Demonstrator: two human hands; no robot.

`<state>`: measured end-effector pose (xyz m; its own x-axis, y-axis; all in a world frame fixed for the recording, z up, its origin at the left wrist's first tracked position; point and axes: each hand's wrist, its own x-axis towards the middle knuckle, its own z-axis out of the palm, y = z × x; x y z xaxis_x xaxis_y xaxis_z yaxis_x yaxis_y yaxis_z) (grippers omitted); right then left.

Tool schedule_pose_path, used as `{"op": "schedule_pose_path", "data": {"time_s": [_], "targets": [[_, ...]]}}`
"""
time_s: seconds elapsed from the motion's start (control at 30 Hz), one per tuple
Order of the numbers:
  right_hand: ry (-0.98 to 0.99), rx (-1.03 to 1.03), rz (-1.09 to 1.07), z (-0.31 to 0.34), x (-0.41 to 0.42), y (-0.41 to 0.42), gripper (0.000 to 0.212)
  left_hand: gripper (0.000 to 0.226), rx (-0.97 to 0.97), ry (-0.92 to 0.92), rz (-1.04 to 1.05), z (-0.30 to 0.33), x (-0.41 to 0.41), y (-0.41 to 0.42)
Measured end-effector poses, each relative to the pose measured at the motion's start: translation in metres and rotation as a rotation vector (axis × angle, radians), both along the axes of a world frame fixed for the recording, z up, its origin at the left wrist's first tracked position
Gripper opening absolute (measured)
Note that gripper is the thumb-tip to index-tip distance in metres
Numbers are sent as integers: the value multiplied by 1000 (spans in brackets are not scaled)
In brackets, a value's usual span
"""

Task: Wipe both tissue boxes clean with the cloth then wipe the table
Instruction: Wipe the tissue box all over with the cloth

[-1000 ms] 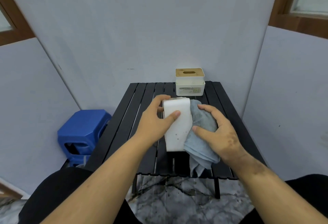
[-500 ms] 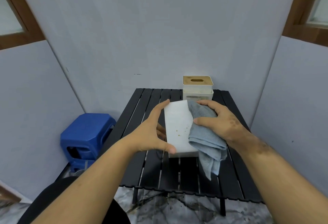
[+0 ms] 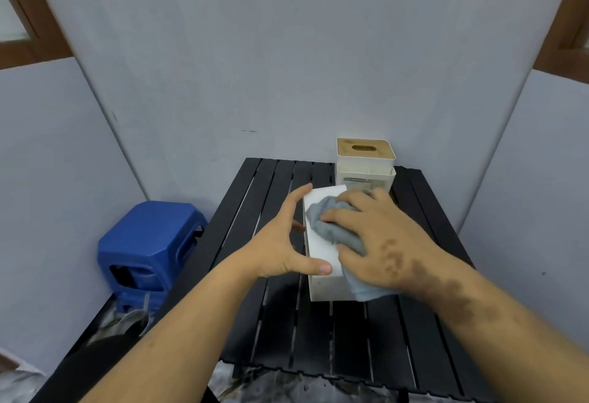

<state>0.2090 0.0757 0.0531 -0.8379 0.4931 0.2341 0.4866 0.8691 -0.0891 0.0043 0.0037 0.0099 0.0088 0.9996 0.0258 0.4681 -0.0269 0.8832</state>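
A plain white tissue box [image 3: 322, 249] stands in the middle of the black slatted table [image 3: 287, 332]. My left hand [image 3: 280, 243] grips its left side, thumb on the near top edge and fingers on the far corner. My right hand [image 3: 379, 243] holds a bunched grey-blue cloth [image 3: 331, 227] and presses it onto the top of the box. A second tissue box [image 3: 366, 166], white with a wooden slotted lid, stands at the table's far edge behind my hands.
A blue plastic stool [image 3: 149, 249] stands on the floor left of the table. Grey walls close in behind and on both sides. Marbled floor shows below the table's near edge.
The white box has come down from a tilted hold onto the table. My right hand has moved the cloth from the box's right side onto its top.
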Motion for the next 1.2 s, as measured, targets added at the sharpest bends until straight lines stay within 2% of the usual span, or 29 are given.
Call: {"op": "schedule_pose_path", "data": {"time_s": [0.1, 0.23, 0.37, 0.43, 0.57, 0.63, 0.73, 0.8, 0.87, 1.0, 1.2], "targets": [[14, -59, 6, 7, 4, 24, 47, 130, -14, -33, 16, -3, -2, 5], [131, -169, -151, 13, 0, 50, 53, 129, -18, -68, 38, -7, -3, 10], [-37, -81, 24, 8, -25, 42, 44, 130, -16, -81, 40, -11, -7, 13], [-61, -118, 62, 8, -26, 49, 42, 132, -24, -75, 42, -12, -6, 15], [168, -361, -116, 12, -21, 76, 45, 134, -55, -102, 40, -14, -3, 19], [149, -349, -114, 14, -28, 78, 44, 133, -52, -103, 36, -17, -3, 20], [2, -216, 45, 10, -37, 66, 30, 129, -35, -114, 35, -22, -5, 21], [-2, -223, 88, 11, -31, 65, 31, 123, -43, -127, 33, -24, -4, 22], [100, -323, 14, 12, -21, 77, 30, 114, -56, -150, 39, -25, 0, 21], [318, -410, -65, 5, -19, 89, 27, 118, -54, -174, 27, -26, 4, 21], [311, -381, 48, 1, -24, 80, 31, 128, -54, -158, -83, -19, -4, 31]]}}
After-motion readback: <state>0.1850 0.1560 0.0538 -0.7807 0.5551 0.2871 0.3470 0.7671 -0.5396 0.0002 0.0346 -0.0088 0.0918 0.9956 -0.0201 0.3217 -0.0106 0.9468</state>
